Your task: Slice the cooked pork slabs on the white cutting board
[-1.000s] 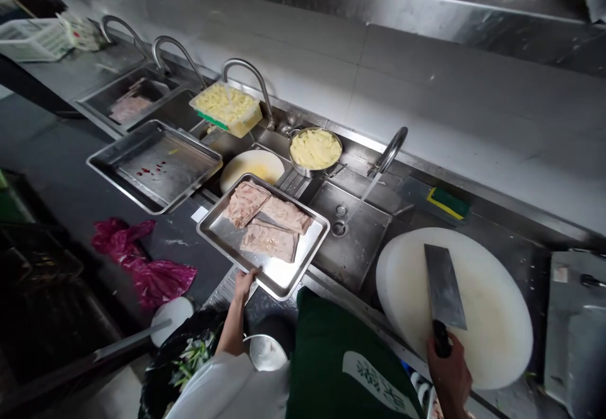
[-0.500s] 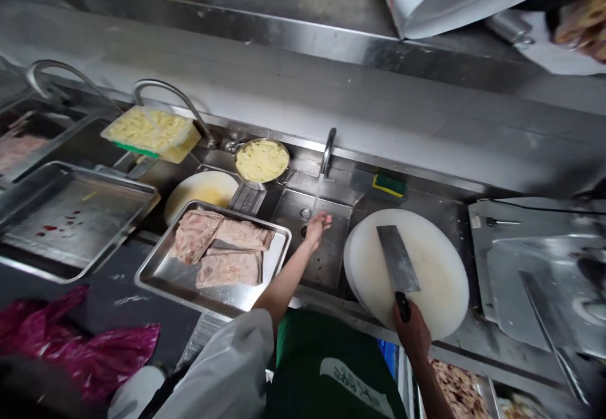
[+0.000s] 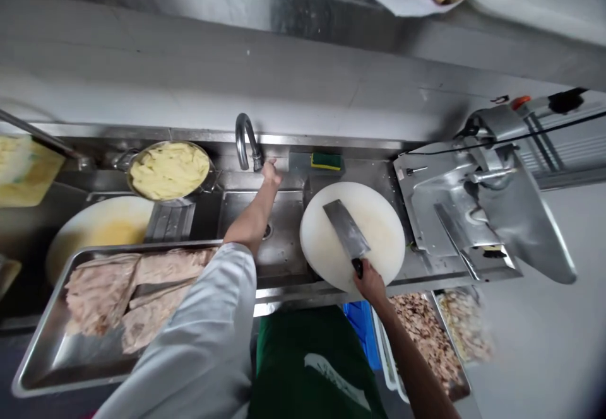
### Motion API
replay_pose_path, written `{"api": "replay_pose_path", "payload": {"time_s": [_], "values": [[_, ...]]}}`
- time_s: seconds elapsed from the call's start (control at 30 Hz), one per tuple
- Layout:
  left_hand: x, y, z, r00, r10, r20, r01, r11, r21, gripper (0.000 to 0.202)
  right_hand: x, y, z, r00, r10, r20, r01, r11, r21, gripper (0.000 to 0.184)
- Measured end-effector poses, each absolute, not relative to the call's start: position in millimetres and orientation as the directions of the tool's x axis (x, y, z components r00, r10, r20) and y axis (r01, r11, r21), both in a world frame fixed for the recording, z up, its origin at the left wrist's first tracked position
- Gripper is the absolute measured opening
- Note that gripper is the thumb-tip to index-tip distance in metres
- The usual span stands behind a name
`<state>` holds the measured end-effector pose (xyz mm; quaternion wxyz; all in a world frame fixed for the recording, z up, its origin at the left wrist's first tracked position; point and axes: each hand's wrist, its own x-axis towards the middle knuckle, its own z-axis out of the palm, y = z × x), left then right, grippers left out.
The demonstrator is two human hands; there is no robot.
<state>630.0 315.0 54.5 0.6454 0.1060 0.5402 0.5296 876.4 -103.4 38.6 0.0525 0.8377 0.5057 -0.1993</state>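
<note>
A cleaver [image 3: 345,224] is gripped by its handle in the right hand [image 3: 370,284]; the left hand [image 3: 272,173] is placed beside a faucet [image 3: 242,144], its finger closure unclear.
The blade is rested on a round board [image 3: 386,230], bounded on the right by a slicer [image 3: 521,217]. The near left is filled by a meat tray [image 3: 71,359], the far side by a pan [image 3: 175,202] and sponge [image 3: 326,161]. Open room is found in the sink [image 3: 288,233], between left forearm [image 3: 250,220] and board.
</note>
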Motion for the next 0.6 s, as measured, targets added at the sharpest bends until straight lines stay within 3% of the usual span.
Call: {"api": "replay_pose_path", "payload": {"time_s": [0.1, 0.17, 0.23, 0.37, 0.47, 0.6], "values": [[614.2, 245.3, 59.0, -0.090, 0.854, -0.512, -0.576, 0.375, 0.727, 0.033, 892.8, -106.4, 48.2, 0.435, 0.829, -0.351, 0.854, -0.504, -0.132, 0.033], [587.1, 172.7, 63.8, 0.092, 0.945, -0.315, -0.531, 0.314, 0.787, 0.039, 902.8, -111.0, 53.8, 0.502, 0.804, -0.320, 0.820, -0.560, -0.122, 0.033], [550.9, 90.3, 67.6, 0.154, 0.948, -0.280, -0.435, 0.319, 0.842, 0.042, 906.2, -112.7, 58.4, 0.590, 0.731, -0.344, 0.758, -0.648, -0.077, 0.038], [478.8, -49.9, 69.1, -0.154, 0.893, -0.423, -0.335, 0.356, 0.872, 0.044, 876.1, -104.5, 61.0, 0.615, 0.646, -0.452, 0.705, -0.707, -0.052, 0.038], [445.3, -102.1, 69.0, -0.378, 0.810, -0.448, -0.303, 0.350, 0.887, 0.040, 818.1, -97.3, 56.4, 0.517, 0.688, -0.510, 0.750, -0.651, -0.117, 0.032], [430.5, -116.5, 72.4, -0.460, 0.792, -0.402, -0.283, 0.298, 0.912, 0.038, 732.8, -83.3, 53.3, 0.295, 0.784, -0.546, 0.830, -0.493, -0.259, 0.031]]}}
